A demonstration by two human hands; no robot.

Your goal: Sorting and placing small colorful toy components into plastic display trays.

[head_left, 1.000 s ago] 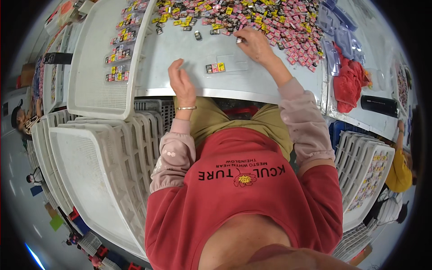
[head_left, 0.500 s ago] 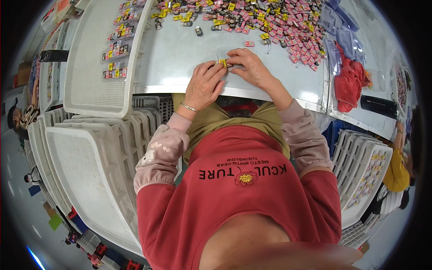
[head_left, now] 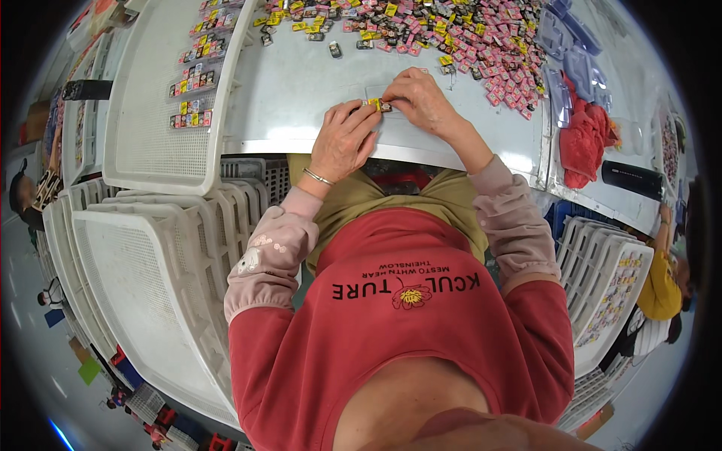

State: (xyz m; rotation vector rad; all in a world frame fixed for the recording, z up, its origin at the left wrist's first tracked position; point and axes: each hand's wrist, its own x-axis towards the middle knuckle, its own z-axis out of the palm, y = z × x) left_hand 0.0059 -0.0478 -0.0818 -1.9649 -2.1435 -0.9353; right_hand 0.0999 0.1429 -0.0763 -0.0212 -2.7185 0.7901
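Note:
In front of me, over the near part of the metal table, a clear plastic tray (head_left: 374,93) holds a short row of small printed blocks. Wrapped round the tray's left side is my closed left hand (head_left: 346,138); its fingers cover part of the row. A yellow block (head_left: 372,103) shows between my hands. At the row's right end, my right hand (head_left: 423,101) pinches a small dark block (head_left: 386,107) with thumb and fingertips. Farther off, a great heap of loose pink, black and yellow blocks (head_left: 489,56) spreads over the table. A single dark block (head_left: 335,49) lies apart from it.
To my left a white mesh crate (head_left: 162,154) carries filled clear trays (head_left: 191,114) in a column. Stacked white crates (head_left: 124,240) stand below it. On the right are nested empty clear trays (head_left: 575,64), a red cloth (head_left: 585,143) and a black box-shaped object (head_left: 633,179).
My right hand has shifted slightly, its fingers drawing together at the row's right end and largely covering a loose pink block beyond it. The left hand keeps its hold on the tray.

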